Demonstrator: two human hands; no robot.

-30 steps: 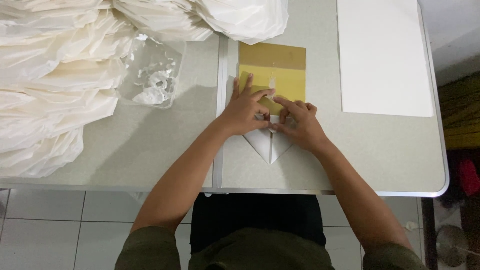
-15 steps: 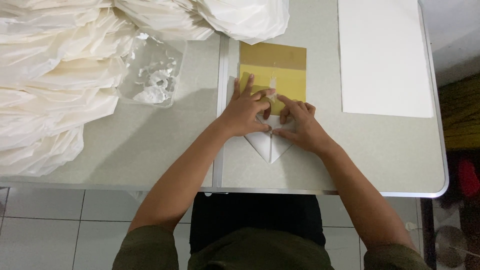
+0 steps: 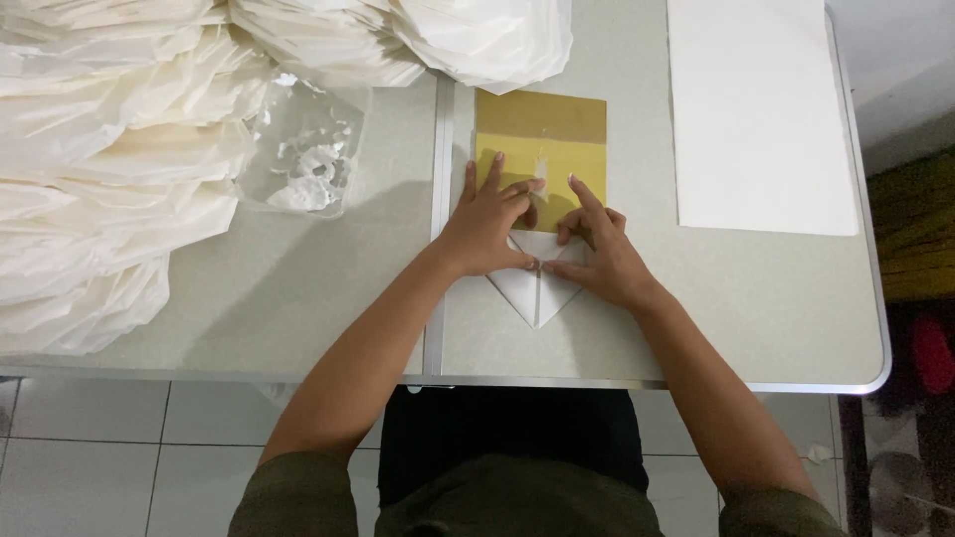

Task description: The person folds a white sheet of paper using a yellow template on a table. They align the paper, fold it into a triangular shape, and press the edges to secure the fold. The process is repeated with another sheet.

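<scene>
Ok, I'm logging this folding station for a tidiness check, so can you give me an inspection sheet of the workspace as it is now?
Surface: grey folding table with metal edge, seam down the middle.
Job's things: white folded paper, its point toward the person, lying partly on a yellow-brown board.
Clutter: heaps of white folded papers along the left and top; crumpled clear plastic bag; large white sheet at right.
Grips: left hand and right hand press flat on the folded paper, fingers spread, thumbs meeting at its centre crease.
Cables: nothing seen.
Surroundings: white tiled floor; dark, unclear items at far right.
</scene>
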